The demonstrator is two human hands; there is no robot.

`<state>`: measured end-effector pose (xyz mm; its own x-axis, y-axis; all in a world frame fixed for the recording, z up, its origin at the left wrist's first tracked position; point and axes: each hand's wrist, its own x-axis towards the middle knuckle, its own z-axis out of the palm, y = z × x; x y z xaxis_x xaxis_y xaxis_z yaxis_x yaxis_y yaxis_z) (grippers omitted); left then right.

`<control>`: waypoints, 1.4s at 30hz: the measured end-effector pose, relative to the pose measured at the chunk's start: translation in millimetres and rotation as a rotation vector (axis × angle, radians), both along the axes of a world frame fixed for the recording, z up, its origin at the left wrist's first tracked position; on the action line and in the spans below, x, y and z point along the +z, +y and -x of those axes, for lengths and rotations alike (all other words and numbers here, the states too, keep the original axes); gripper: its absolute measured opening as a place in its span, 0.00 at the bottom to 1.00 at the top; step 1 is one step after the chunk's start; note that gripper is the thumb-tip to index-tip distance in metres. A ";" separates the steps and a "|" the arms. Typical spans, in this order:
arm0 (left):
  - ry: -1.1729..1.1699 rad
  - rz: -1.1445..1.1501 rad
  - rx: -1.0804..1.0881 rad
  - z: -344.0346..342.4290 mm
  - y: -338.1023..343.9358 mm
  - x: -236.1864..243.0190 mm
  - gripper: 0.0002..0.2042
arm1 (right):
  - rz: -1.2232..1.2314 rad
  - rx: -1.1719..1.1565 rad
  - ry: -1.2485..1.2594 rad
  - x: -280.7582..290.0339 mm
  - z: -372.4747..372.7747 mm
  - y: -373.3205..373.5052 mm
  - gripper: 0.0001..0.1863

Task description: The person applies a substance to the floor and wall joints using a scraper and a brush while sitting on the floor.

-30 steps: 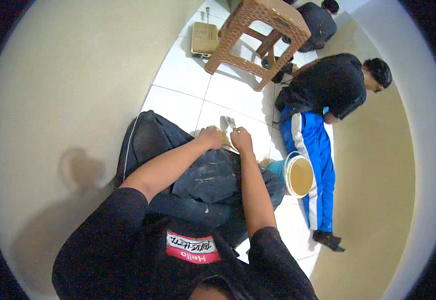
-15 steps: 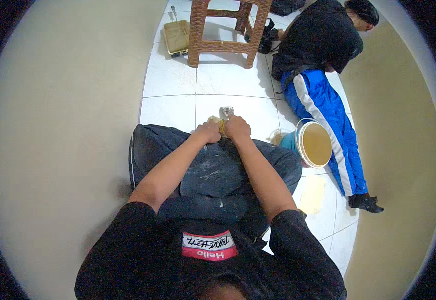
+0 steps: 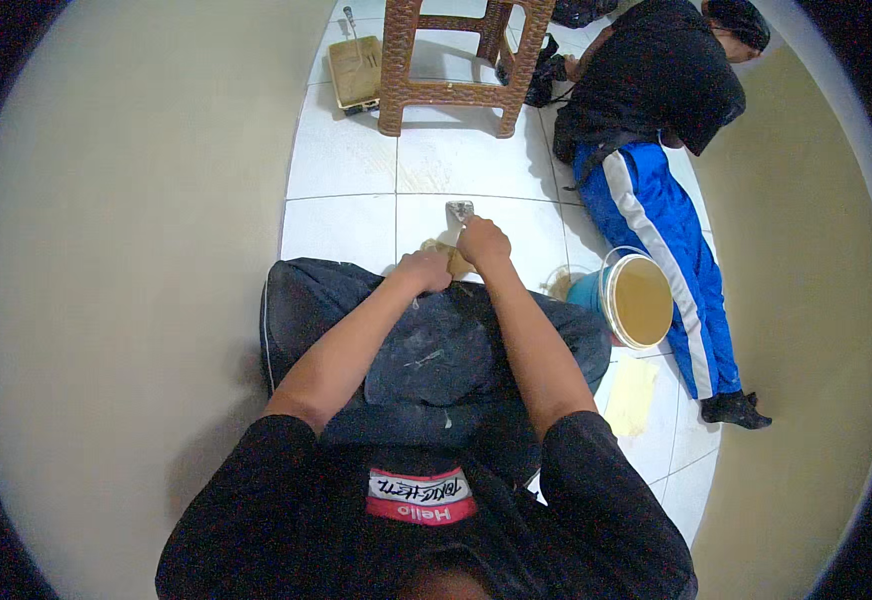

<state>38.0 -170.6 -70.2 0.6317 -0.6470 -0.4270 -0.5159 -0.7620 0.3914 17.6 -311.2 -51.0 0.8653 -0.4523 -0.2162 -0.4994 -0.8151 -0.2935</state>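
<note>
I sit on the white tiled floor (image 3: 336, 225) with my legs folded, both hands in front of my knees. My right hand (image 3: 485, 242) is closed round a putty knife (image 3: 459, 210), its flat metal blade pointing away from me and smeared. My left hand (image 3: 424, 271), just left of it and nearer, is closed at the edge of a tan, cloth-like piece (image 3: 461, 264). This piece spreads between the two hands; its lower part is hidden behind my hands and trousers.
To my right stands a bucket (image 3: 609, 290) of tan liquid, near a pale yellow cloth (image 3: 633, 396) on the tiles. Beyond are a brown woven-pattern stool (image 3: 456, 94) and a paint tray (image 3: 359, 105) with a long-handled tool. Another person (image 3: 656, 80) reclines at the right wall.
My right hand has moved slightly right and away from the left hand, carrying the putty knife. More of the tan piece shows between them. The view has shifted slightly.
</note>
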 end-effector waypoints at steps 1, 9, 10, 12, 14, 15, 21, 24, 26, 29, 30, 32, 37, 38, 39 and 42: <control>0.000 -0.004 0.004 -0.6 -0.1 1.3 0.20 | -0.005 0.029 0.008 2.0 1.4 -0.1 0.17; 0.058 -0.076 -0.041 0.2 -9.7 25.1 0.20 | 0.035 0.040 0.013 2.7 -7.9 -7.0 0.15; 0.069 -0.082 -0.042 -1.9 -6.5 26.1 0.20 | 0.032 0.046 0.013 2.9 -8.1 -2.2 0.15; 0.066 -0.081 -0.057 -4.4 -4.4 18.5 0.19 | 0.048 0.041 -0.003 7.2 -5.6 5.7 0.16; 0.089 -0.147 -0.071 -2.3 -5.6 23.1 0.18 | 0.060 0.054 0.046 11.7 -2.6 11.4 0.16; 0.094 -0.142 -0.072 -1.2 -7.0 23.6 0.18 | 0.073 0.064 0.093 14.7 0.0 12.6 0.16; 0.068 -0.055 -0.029 -5.5 -12.4 23.7 0.19 | 0.044 0.059 0.053 8.0 -12.4 -2.7 0.17; 0.035 -0.041 -0.045 -3.8 -21.7 21.2 0.20 | 0.056 0.200 0.111 1.0 -20.2 -44.8 0.18; 0.057 -0.014 -0.015 -15.1 -12.5 12.2 0.20 | 0.103 0.366 0.157 17.1 -21.6 -55.0 0.19; 0.091 0.007 -0.026 -9.5 -17.6 22.4 0.21 | 0.117 0.249 0.070 14.6 18.8 -92.4 0.17; 0.095 0.013 -0.011 -11.8 -13.1 21.0 0.21 | 0.106 0.194 0.058 27.6 29.6 -88.1 0.17; 0.033 0.016 -0.020 -11.3 -16.4 18.7 0.21 | 0.167 0.206 0.096 30.2 52.3 -103.6 0.17; 0.033 0.035 -0.101 -11.5 -11.9 11.9 0.23 | 0.156 0.230 0.149 24.0 84.5 -103.7 0.17; 0.039 0.023 -0.108 -8.3 -8.3 9.8 0.23 | 0.135 0.259 0.139 24.8 86.7 -99.7 0.17; 0.035 0.020 -0.092 -5.6 -9.4 10.7 0.23 | 0.129 0.246 0.136 17.3 90.7 -104.0 0.17; 0.038 -0.013 -0.077 -5.0 -6.3 8.4 0.23 | 0.067 0.124 0.038 0.9 88.9 -106.9 0.16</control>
